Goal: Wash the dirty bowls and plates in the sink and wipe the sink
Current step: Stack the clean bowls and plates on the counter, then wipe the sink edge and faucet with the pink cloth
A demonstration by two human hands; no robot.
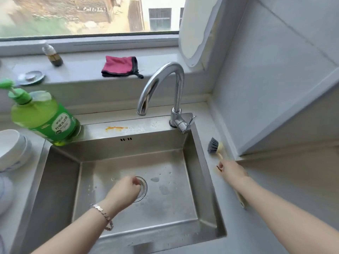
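Head view: the steel sink (60,180) is lying empty of crockery, with only droplets on its floor, while the washed white bowls (12,149) are sitting stacked on the counter at nine o'clock, well apart from the basin. The left hand (123,192) is curling closed over the drain (142,188) at the basin's centre; whether it is gripping a strainer or merely resting there cannot be told. The right hand (232,170) is closing on the handle of the dish brush (216,147) at three o'clock on the counter beside the sink, fingers wrapped round the stem, bristle head pointing toward twelve. An orange stain (116,128) is remaining on the back ledge at twelve o'clock, beside the tap (161,85) and the green detergent bottle (42,116); a pink cloth (119,66) is lying on the sill beyond. Judged risks: the wiping stage is looking unfinished, and the ledge stain may be getting overlooked; a wet brush handle may be slipping from the grasp; debris at the drain may be going down if the strainer is lifted carelessly.
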